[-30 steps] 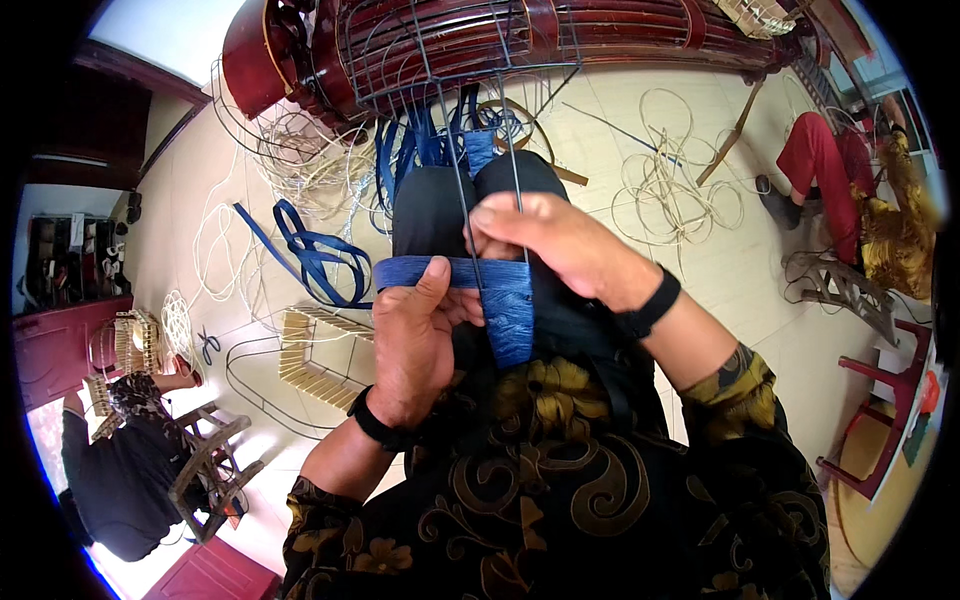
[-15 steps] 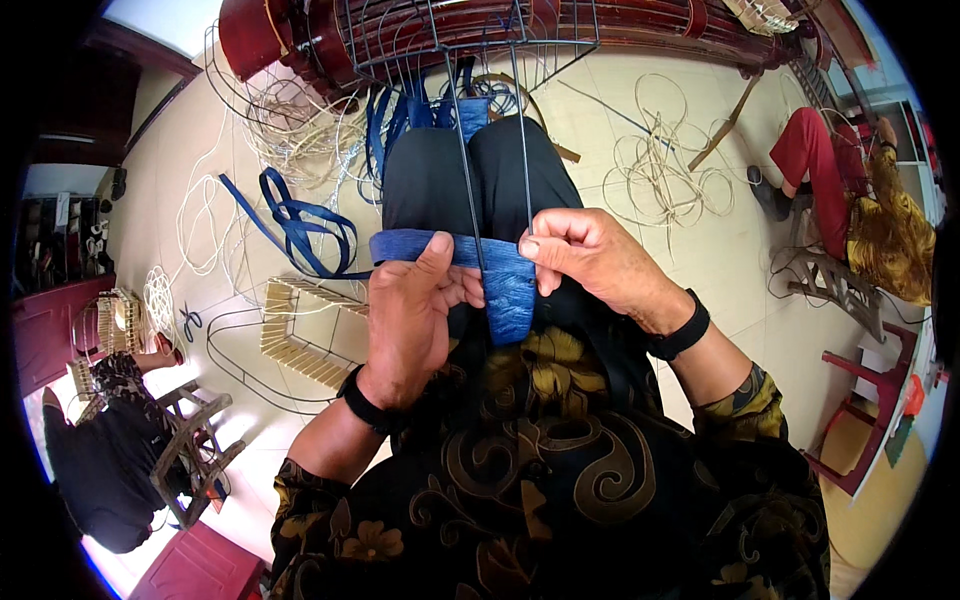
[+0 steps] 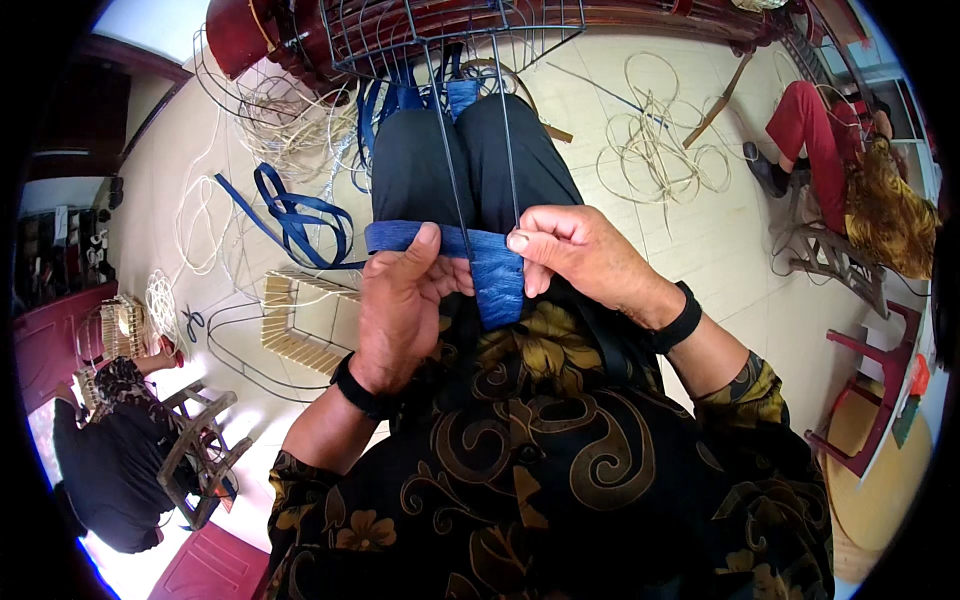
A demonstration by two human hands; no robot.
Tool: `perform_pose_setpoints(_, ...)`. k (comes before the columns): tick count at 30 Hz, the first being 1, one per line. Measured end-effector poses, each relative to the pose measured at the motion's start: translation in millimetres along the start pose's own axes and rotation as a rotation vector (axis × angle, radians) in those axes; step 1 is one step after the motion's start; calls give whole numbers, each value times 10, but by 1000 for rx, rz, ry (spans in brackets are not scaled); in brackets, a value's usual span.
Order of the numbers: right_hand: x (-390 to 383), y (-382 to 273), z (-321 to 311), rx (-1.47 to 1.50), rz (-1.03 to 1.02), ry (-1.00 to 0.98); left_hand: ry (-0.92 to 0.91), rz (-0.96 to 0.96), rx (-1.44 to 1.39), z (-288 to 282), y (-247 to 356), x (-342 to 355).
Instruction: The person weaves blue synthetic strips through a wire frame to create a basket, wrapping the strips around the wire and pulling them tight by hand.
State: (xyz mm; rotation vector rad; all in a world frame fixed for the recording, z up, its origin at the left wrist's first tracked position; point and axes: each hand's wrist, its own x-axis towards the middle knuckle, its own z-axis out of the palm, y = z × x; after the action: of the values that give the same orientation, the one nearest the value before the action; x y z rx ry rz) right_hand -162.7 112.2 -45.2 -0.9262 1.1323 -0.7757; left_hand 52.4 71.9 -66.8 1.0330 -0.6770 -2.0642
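Note:
A dark wire frame [image 3: 505, 150] reaches from beyond my knees to my lap, its two long rods running side by side. Around their near end a blue woven strap [image 3: 497, 290] is wrapped in tight layers. My left hand [image 3: 402, 295] pinches the strap's loose length, thumb on top and fingers curled beneath, left of the rods. At the right rod, my right hand [image 3: 575, 252] presses thumb and fingers together on the edge of the wrapped strap. The strap's tail [image 3: 290, 215] trails left and lies looped above the floor.
Tangled pale cord [image 3: 660, 150] lies on the floor at right, more at far left. A part-wrapped frame [image 3: 300, 320] and scissors [image 3: 194, 325] lie left. People sit on both sides, one on a wooden stool [image 3: 200, 440]. A dark red wooden bench [image 3: 270, 50] stands ahead.
The wire frame, the strap and both hands have shifted slightly left and up in the view. Both hands keep their hold on the strap.

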Motion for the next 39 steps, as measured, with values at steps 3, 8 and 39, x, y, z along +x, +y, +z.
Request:
perform_pose_setpoints(3,39,87,-26,-8,-2,-64,22,42,24,30,45,45)
perform_pose_setpoints(8,84,95,37,-40,-78,-45,66,61,45,8,145,100)
perform_pose_setpoints(39,494,-271,141,1,-115,-48,-26,87,-142,-5,558,460)
